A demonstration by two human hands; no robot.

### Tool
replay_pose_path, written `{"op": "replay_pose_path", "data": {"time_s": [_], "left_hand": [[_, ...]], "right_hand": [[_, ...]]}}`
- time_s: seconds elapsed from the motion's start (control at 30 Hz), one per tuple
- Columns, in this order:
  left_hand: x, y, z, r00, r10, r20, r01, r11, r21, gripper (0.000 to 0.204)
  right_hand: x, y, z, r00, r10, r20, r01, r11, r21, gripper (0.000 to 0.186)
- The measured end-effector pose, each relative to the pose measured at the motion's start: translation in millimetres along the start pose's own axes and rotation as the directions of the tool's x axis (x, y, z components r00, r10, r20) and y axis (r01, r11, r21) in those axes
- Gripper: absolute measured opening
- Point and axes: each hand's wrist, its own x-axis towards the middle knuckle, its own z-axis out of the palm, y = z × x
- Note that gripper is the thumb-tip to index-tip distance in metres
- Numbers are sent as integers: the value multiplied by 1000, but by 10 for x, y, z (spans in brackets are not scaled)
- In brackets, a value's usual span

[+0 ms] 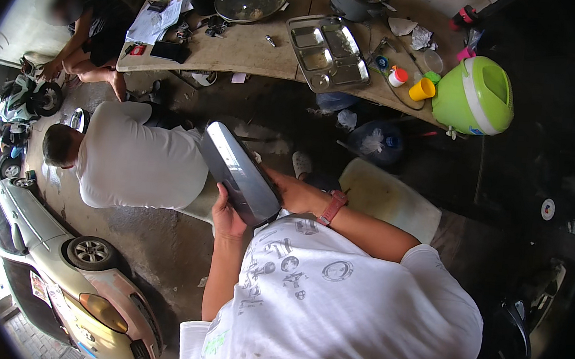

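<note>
Both hands hold a long, glossy dark grey part (237, 169) with rounded ends, tilted up and away from my body. It looks like a smooth shell or case; its exact kind cannot be made out. My left hand (228, 215) grips the near left edge, thumb up along the side. Around the right edge closes my right hand (293, 192), with a red watch (332, 207) on that wrist. Most of the right fingers are hidden behind the part. Just beyond it, to the left, a person in a white shirt (140, 158) is bent over with their back toward me.
Ahead stands a long table (263, 56) with a steel compartment tray (328, 51), a lidded pan (251, 0), cups and a green water jug (476, 96). A pale bench (387, 197) is beside my right arm. Another person (96, 36) sits far left. A car (59, 249) is parked at left.
</note>
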Motion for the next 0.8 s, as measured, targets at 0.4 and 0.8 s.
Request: {"op": "replay_pose_path", "data": {"time_s": [0.4,0.8], "left_hand": [[-323,303,-67,984,177,-37,-178,984,-18,53],[-521,863,-354,920,380,-99,-388,916,-96,48]], "right_hand": [[-215,-446,400,935,278,218,-91,786,-611,65],[-332,-217,212,931,355,82,-364,913,184,38]]}}
